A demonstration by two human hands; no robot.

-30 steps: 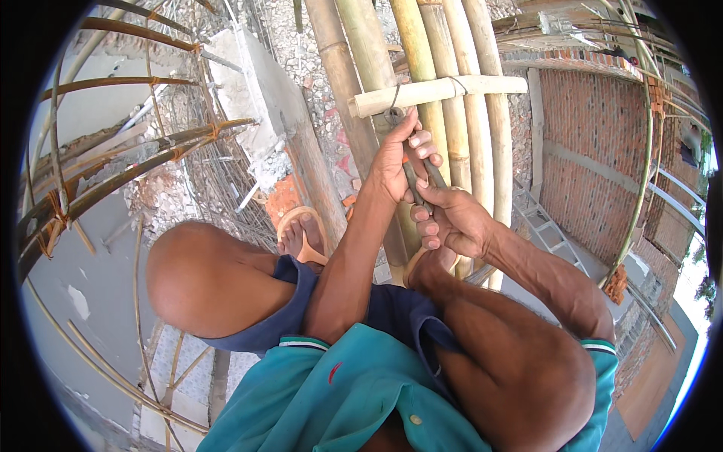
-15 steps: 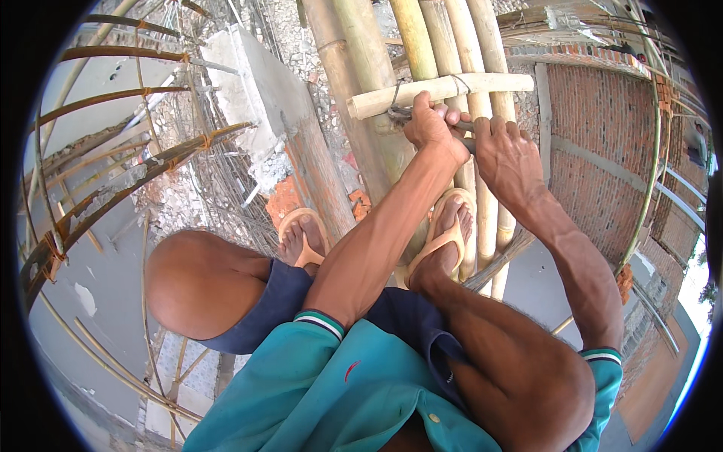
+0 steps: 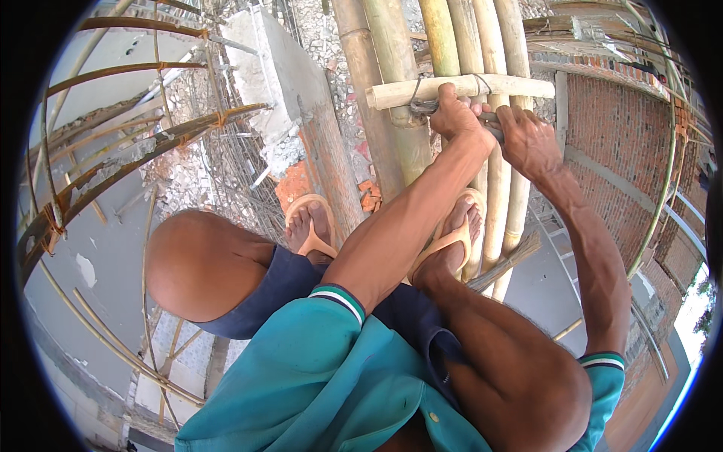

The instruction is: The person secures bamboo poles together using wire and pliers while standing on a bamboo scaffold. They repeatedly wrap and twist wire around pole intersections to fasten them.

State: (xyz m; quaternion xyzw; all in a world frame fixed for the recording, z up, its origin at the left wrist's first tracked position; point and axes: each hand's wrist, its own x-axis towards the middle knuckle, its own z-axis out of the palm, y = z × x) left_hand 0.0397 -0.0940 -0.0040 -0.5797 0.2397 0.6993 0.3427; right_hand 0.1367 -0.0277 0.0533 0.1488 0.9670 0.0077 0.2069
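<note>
Building-site background: brick wall (image 3: 621, 151) at the right; pale rubble (image 3: 318, 49) beyond a grey concrete block (image 3: 290, 71) at the left.
Bamboo poles (image 3: 393, 68): several, side by side, running away from the person.
Crosspiece (image 3: 520, 85): pale split length, laid across the poles.
Sandalled feet: right foot (image 3: 456, 226) over the poles; left foot (image 3: 310, 226) well to their left.
Right hand (image 3: 532, 142): knuckles uppermost, fingers curled together and clamped on the tool's handle end.
Left hand (image 3: 459, 117): fingers wrapped round the tool nearer its head, thumb toward the crosspiece.
Dark hand tool (image 3: 424, 108): held crosswise above the poles, just on the near side of the crosspiece; its jaws are too small to read.
Wire tie (image 3: 416, 92): dark, looped over the crosspiece, near the tool's head.
</note>
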